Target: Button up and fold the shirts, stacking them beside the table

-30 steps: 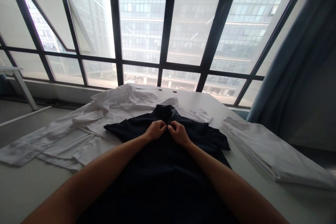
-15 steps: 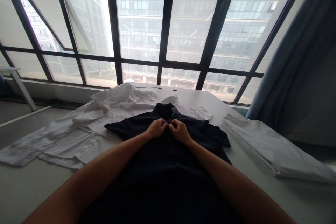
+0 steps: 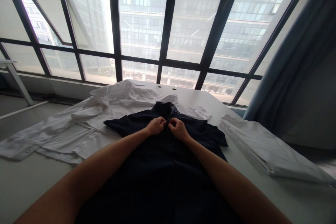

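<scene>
A dark navy short-sleeved shirt [image 3: 160,168] lies spread on the white table, its collar pointing away from me. Just below the collar, my left hand [image 3: 156,126] pinches one side of the front opening. My right hand [image 3: 179,128] is closed on the other side, close beside the left. The fingertips of both nearly meet at the shirt's middle line. Whether a button sits between them is too small to tell. Beneath and behind the navy shirt, a rumpled white shirt [image 3: 89,122] stretches to the left.
A folded white cloth stack [image 3: 265,143] rests along the right edge of the table [image 3: 204,99]. A blue-grey curtain [image 3: 278,63] hangs at the right. Large dark-framed windows [image 3: 162,24] stand behind the table. Another white table's leg [image 3: 19,84] shows at the far left.
The camera view has shifted slightly. Both hands keep their pinch on the navy shirt's front at nearly the same spot, with only small finger movement.
</scene>
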Demonstrator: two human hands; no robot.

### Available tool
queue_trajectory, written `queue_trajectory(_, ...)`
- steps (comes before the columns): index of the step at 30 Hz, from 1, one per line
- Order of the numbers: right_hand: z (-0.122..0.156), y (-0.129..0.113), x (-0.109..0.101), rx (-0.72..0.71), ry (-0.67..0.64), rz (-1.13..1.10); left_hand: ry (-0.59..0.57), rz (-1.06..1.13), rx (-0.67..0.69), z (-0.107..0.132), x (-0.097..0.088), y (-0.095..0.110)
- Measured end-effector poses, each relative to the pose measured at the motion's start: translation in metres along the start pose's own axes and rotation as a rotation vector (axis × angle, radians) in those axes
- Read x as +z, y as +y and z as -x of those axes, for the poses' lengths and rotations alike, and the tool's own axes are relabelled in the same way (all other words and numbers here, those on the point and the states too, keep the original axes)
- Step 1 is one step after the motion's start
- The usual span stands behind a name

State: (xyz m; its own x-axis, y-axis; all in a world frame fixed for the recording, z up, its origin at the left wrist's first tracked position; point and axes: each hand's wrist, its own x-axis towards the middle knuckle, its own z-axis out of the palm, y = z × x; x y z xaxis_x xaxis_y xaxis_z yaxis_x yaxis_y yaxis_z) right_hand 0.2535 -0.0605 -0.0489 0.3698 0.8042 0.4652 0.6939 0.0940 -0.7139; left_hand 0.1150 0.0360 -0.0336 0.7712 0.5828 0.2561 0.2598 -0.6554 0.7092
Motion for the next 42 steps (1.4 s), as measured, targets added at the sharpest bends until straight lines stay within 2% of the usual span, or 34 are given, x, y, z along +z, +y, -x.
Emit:
queue_trajectory(5,0.001,-0.003,0.0,0.016,-0.005,0.015,-0.016,0.032,0.0,0.001,-0.001,0.002)
queue_trajectory(14,0.004,-0.014,-0.001,-0.058,-0.026,0.185,0.032,0.083,-0.007,-0.003,0.0,-0.002)
queue_trajectory(26,-0.008,0.003,0.0,0.083,-0.067,0.135,0.039,0.165,0.031,-0.002,0.004,-0.006)
queue_trajectory(30,-0.009,0.004,0.0,0.083,-0.086,0.116,0.061,0.099,0.032,-0.001,0.004,-0.004)
queue_trajectory(34,-0.009,0.001,-0.002,0.078,-0.099,0.061,0.109,-0.093,0.02,0.004,0.002,0.001)
queue_trajectory(37,-0.008,-0.002,-0.003,0.101,-0.028,0.005,0.073,-0.225,0.063,0.009,-0.001,0.006)
queue_trajectory(42,-0.011,-0.001,-0.002,0.2,0.15,-0.029,-0.035,-0.31,0.225,0.018,-0.005,0.016)
